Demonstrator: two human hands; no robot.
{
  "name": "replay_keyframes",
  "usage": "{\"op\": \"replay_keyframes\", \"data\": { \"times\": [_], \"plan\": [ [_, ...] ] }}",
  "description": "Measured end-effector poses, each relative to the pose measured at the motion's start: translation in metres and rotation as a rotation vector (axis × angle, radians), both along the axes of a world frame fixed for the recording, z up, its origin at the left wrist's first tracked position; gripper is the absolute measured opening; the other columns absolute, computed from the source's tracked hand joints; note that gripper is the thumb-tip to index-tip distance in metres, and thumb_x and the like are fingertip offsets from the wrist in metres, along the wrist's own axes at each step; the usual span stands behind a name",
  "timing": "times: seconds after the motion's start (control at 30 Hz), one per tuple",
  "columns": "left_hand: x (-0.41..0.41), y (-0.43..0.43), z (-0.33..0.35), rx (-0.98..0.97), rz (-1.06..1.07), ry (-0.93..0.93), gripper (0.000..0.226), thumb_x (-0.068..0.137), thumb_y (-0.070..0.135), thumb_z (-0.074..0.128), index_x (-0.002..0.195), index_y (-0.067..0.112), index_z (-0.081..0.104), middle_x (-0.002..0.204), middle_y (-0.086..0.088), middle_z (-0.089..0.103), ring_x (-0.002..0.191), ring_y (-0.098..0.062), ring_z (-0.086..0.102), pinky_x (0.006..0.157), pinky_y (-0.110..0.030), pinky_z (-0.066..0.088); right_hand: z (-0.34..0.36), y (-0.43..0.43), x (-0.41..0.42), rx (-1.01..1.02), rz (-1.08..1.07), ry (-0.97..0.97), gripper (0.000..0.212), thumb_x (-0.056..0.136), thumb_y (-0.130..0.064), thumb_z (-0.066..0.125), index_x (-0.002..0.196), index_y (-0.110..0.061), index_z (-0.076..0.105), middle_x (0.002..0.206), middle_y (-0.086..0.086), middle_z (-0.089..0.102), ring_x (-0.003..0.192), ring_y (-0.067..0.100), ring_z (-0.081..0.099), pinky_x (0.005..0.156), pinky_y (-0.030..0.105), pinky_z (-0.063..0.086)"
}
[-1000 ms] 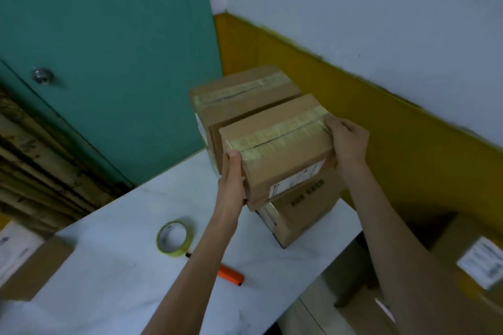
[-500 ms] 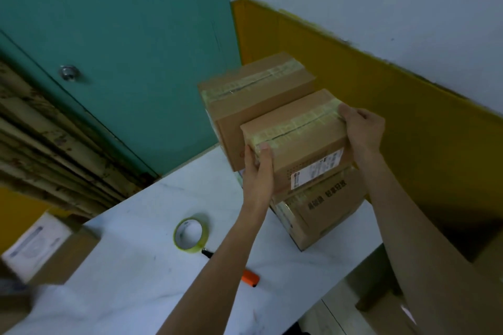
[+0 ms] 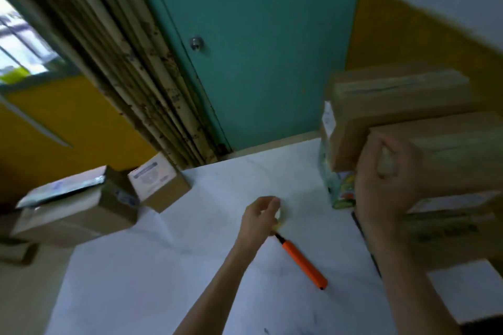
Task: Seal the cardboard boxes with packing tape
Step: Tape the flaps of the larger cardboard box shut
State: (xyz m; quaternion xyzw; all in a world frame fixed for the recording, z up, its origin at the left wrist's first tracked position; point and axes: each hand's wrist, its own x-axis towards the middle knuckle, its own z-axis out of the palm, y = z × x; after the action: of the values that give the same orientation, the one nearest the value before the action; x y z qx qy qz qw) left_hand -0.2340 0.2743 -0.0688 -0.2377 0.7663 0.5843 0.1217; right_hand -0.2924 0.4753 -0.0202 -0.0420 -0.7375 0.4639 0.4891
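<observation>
The view is smeared by motion. On the white tabletop (image 3: 168, 275) the left hand (image 3: 260, 216) is low over the roll of packing tape (image 3: 282, 221), of which only a pale yellow-green edge shows past the curled fingers; I cannot tell whether they pinch it or only touch it. An orange marker (image 3: 303, 265) lies just beside that hand, its dark tip towards the wrist. The right hand (image 3: 386, 182) is raised in front of the stack of cardboard boxes (image 3: 451, 149) at the tabletop's right end, fingers curled with nothing seen in them. Tape strips run along the tops of the stacked boxes. Two more boxes (image 3: 160, 185) sit past the tabletop's left edge.
</observation>
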Motion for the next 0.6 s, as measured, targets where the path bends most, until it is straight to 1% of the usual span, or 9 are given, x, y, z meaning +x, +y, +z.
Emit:
{"op": "replay_keyframes", "data": {
  "times": [0.07, 0.1, 0.17, 0.2, 0.27, 0.37, 0.43, 0.53, 0.6],
  "plan": [
    [0.022, -0.046, -0.01, -0.022, 0.081, -0.048, 0.013, 0.103, 0.034, 0.055, 0.109, 0.027, 0.064, 0.106, -0.002, 0.069, 0.092, -0.022, 0.07, 0.076, -0.04, 0.06, -0.01, -0.057, 0.012, 0.023, 0.164, -0.022, 0.011, 0.092, -0.008, 0.064, 0.091, -0.001, 0.072, 0.087, 0.004, 0.067, 0.083, 0.022, 0.06, 0.078, 0.028, 0.049],
    [0.036, -0.072, -0.016, -0.022, 0.123, -0.076, 0.013, 0.103, 0.034, 0.056, 0.11, 0.025, 0.063, 0.106, -0.001, 0.069, 0.093, -0.024, 0.071, 0.08, -0.043, 0.06, -0.019, -0.087, 0.019, 0.008, 0.269, -0.092, 0.013, 0.091, -0.01, 0.063, 0.091, 0.0, 0.072, 0.087, 0.0, 0.065, 0.082, 0.017, 0.058, 0.077, 0.021, 0.046],
    [0.061, -0.117, -0.029, -0.034, 0.179, -0.13, 0.018, 0.102, 0.033, 0.057, 0.115, 0.021, 0.063, 0.107, -0.001, 0.068, 0.093, -0.026, 0.071, 0.082, -0.044, 0.06, -0.041, -0.135, 0.029, -0.061, 0.519, -0.388, 0.02, 0.092, -0.023, 0.06, 0.094, -0.007, 0.073, 0.087, -0.005, 0.065, 0.082, 0.016, 0.061, 0.071, 0.008, 0.044],
    [0.077, -0.148, -0.034, -0.05, 0.223, -0.141, 0.022, 0.102, 0.032, 0.058, 0.118, 0.019, 0.064, 0.107, -0.002, 0.068, 0.092, -0.026, 0.071, 0.081, -0.043, 0.06, -0.054, -0.165, 0.036, -0.082, 0.644, -0.565, 0.018, 0.094, -0.025, 0.06, 0.095, -0.012, 0.073, 0.088, -0.006, 0.068, 0.084, 0.017, 0.065, 0.069, 0.005, 0.043],
    [0.1, -0.205, -0.039, -0.074, 0.342, -0.118, 0.025, 0.102, 0.032, 0.058, 0.119, 0.016, 0.066, 0.105, -0.004, 0.07, 0.09, -0.025, 0.07, 0.076, -0.04, 0.06, -0.074, -0.215, 0.046, -0.071, 0.843, -0.798, 0.009, 0.095, -0.023, 0.063, 0.092, -0.021, 0.072, 0.09, -0.009, 0.072, 0.09, 0.013, 0.068, 0.069, 0.008, 0.046],
    [0.12, -0.3, -0.033, -0.14, 0.579, -0.02, 0.024, 0.103, 0.032, 0.057, 0.114, 0.012, 0.067, 0.101, -0.007, 0.069, 0.088, -0.028, 0.066, 0.072, -0.039, 0.055, -0.087, -0.29, 0.054, 0.032, 1.032, -0.937, 0.01, 0.095, -0.029, 0.063, 0.093, -0.023, 0.071, 0.093, -0.008, 0.073, 0.09, 0.006, 0.066, 0.075, 0.018, 0.046],
    [0.124, -0.362, -0.02, -0.2, 0.72, 0.044, 0.024, 0.103, 0.032, 0.055, 0.111, 0.012, 0.065, 0.101, -0.011, 0.068, 0.09, -0.03, 0.063, 0.077, -0.041, 0.054, -0.086, -0.337, 0.057, 0.046, 1.127, -1.029, 0.019, 0.097, -0.035, 0.059, 0.101, -0.021, 0.071, 0.099, -0.006, 0.071, 0.094, 0.009, 0.064, 0.074, 0.019, 0.045],
    [0.126, -0.454, -0.005, -0.318, 0.858, 0.108, 0.038, 0.104, 0.036, 0.051, 0.13, 0.008, 0.06, 0.122, -0.015, 0.065, 0.106, -0.032, 0.062, 0.09, -0.045, 0.054, -0.076, -0.418, 0.059, 0.047, 1.21, -1.057, 0.031, 0.099, -0.042, 0.053, 0.11, -0.016, 0.068, 0.099, -0.007, 0.067, 0.092, 0.01, 0.061, 0.069, 0.02, 0.044],
    [0.122, -0.502, 0.005, -0.37, 0.913, 0.114, 0.044, 0.105, 0.033, 0.049, 0.138, 0.004, 0.053, 0.129, -0.011, 0.06, 0.113, -0.031, 0.058, 0.087, -0.039, 0.047, -0.068, -0.462, 0.058, 0.038, 1.243, -1.061, 0.033, 0.101, -0.041, 0.049, 0.106, -0.013, 0.066, 0.091, -0.004, 0.063, 0.083, 0.01, 0.057, 0.068, 0.025, 0.043]
  ]
}}
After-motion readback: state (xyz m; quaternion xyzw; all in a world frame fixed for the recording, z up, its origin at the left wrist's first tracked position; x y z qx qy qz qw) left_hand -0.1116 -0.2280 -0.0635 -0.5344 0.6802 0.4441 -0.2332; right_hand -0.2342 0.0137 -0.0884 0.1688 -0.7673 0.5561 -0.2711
